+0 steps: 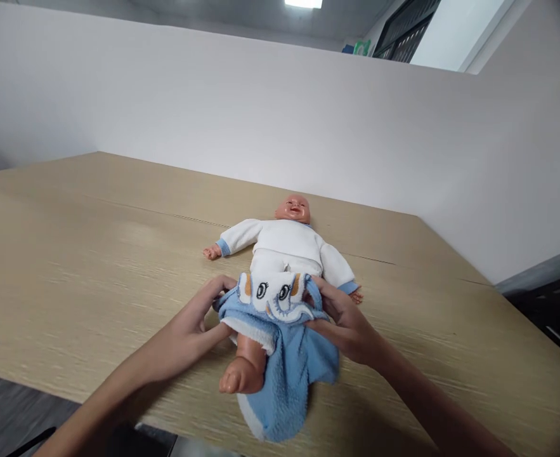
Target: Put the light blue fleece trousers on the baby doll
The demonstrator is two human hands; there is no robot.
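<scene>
A baby doll (pixel 286 244) in a white top with blue cuffs lies on its back on the wooden table (pixel 94 254), head away from me. Blue fleece trousers (pixel 289 362) with a white elephant face on the front are bunched around its hips. One bare leg and foot (pixel 241 374) stick out of the left trouser leg. My left hand (pixel 198 327) grips the trousers' waistband on the left side. My right hand (pixel 344 324) grips the waistband on the right side. Both hands have fingers closed on the fabric.
A white partition wall (pixel 260 114) stands right behind the table's far edge. The table's near edge runs below my forearms, with dark floor (pixel 4 412) beyond it at lower left. The table's right edge drops off at the far right.
</scene>
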